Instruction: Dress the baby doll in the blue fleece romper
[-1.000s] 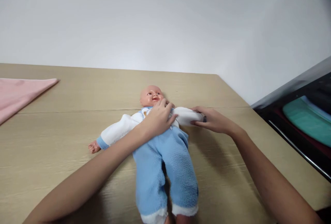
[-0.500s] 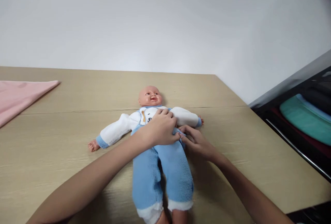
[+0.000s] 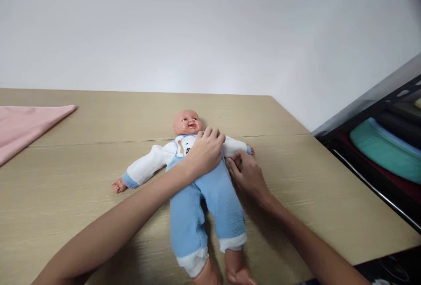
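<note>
A baby doll (image 3: 187, 122) lies on its back, head away from me, arms spread. It wears a white top with blue cuffs and light blue trousers (image 3: 213, 188) with white hems. Across the doll's chest lies my left hand (image 3: 207, 151), its fingers bent over the top near the shoulder and covering part of a printed animal face. My right hand (image 3: 246, 171) is beside the doll's waist, thumb and fingers pinched together at the underside of the white sleeve (image 3: 234, 146). What cloth lies between those fingertips is mostly hidden.
The doll lies on a wooden table (image 3: 98, 118) with a seam across it. A pink cloth (image 3: 29, 127) is at the left. Behind rises a pale wall (image 3: 148, 35). At the right, a dark rack (image 3: 335, 144) holds folded green cloth (image 3: 384, 149).
My right hand has moved up from the trouser waist to the sleeve's underside. My left hand has shifted slightly up the chest. The doll's lower legs and a foot show more.
</note>
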The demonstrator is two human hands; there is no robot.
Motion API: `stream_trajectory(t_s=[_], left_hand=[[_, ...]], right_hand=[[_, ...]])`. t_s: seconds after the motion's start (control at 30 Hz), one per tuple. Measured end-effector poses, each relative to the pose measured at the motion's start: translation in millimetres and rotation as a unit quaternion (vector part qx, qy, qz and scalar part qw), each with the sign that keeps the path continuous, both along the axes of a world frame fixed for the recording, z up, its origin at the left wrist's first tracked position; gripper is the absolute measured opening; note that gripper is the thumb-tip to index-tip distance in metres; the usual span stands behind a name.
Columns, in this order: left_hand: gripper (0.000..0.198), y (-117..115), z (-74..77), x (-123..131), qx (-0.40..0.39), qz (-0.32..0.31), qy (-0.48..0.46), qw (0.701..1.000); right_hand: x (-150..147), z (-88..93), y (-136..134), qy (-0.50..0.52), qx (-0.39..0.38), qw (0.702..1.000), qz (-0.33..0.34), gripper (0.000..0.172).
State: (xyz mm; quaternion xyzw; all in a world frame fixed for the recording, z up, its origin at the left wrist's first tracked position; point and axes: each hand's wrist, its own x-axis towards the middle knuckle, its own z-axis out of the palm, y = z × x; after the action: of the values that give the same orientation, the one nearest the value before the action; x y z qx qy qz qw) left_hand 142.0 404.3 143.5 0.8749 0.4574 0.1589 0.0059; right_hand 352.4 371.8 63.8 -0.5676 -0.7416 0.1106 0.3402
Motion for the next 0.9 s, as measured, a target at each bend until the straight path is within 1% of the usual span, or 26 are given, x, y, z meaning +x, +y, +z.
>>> stream_trajectory(t_s=[0.07,0.13,0.17,0.2,0.27,0.33,0.4,0.43,0.5,0.57,0.6,0.63,0.67,0.73,0.77,0.83,0.9], left_hand=[[0.039,7.0,3.3,10.6,0.014,-0.025,0.015,0.999],[0.055,20.8,3.5,27.0,-0.02,-0.04,0.05,0.998],[0.057,29.2,2.0,36.5,-0.039,-0.045,0.071,0.996],[0.052,37.8,-0.2,45.9,-0.053,-0.049,0.087,0.994],[0.036,53.0,-5.5,62.2,-0.073,-0.054,0.102,0.991],[0.029,62.7,-8.2,71.2,-0.081,-0.057,0.102,0.99],[0.033,65.9,-4.6,71.0,-0.076,-0.055,0.086,0.992],[0.039,65.5,0.1,67.7,-0.07,-0.051,0.073,0.994],[0.049,61.6,14.3,56.3,-0.056,-0.038,0.043,0.997],[0.051,55.4,30.9,41.9,-0.053,-0.032,-0.024,0.998],[0.05,52.0,38.3,34.6,-0.062,-0.037,-0.087,0.994],[0.05,48.7,43.9,27.8,-0.074,-0.047,-0.157,0.984],[0.049,45.8,47.4,21.6,-0.084,-0.058,-0.231,0.967],[0.045,41.4,47.0,11.6,-0.096,-0.069,-0.374,0.92],[0.042,39.9,43.5,7.7,-0.096,-0.066,-0.444,0.889],[0.038,37.4,33.1,2.0,-0.09,-0.051,-0.571,0.814],[0.036,34.1,23.9,-2.2,-0.083,-0.054,-0.648,0.755]], right_hand=[[13.9,-4.6,-2.7,-0.01,-0.013,1.0,-0.013,0.028],[22.7,-8.6,-2.6,0.003,-0.036,0.999,-0.012,0.031],[24.8,-9.7,-2.0,0.018,-0.049,0.999,-0.009,0.032],[25.5,-10.1,-1.3,0.036,-0.061,0.997,-0.007,0.034],[24.3,-8.4,-0.3,0.078,-0.079,0.994,-0.004,0.037],[22.4,-4.5,-0.5,0.114,-0.086,0.99,-0.01,0.039],[21.4,0.3,-1.5,0.14,-0.086,0.986,-0.021,0.039],[21.2,2.6,-2.2,0.151,-0.084,0.985,-0.028,0.039],[20.7,6.5,-4.1,0.172,-0.075,0.981,-0.039,0.036],[18.7,9.3,-6.9,0.188,-0.057,0.98,-0.035,0.033],[16.9,10.3,-8.9,0.195,-0.048,0.979,-0.025,0.03],[14.5,11.2,-11.4,0.203,-0.042,0.978,-0.011,0.028],[11.7,12.0,-14.2,0.211,-0.039,0.977,0.009,0.024],[4.9,13.8,-21.1,0.222,-0.04,0.972,0.057,0.017],[1.2,15.0,-24.8,0.222,-0.04,0.971,0.081,0.015],[-6.3,18.3,-32.4,0.21,-0.032,0.969,0.126,0.013],[-13.6,22.5,-39.2,0.191,-0.021,0.968,0.163,0.014]])
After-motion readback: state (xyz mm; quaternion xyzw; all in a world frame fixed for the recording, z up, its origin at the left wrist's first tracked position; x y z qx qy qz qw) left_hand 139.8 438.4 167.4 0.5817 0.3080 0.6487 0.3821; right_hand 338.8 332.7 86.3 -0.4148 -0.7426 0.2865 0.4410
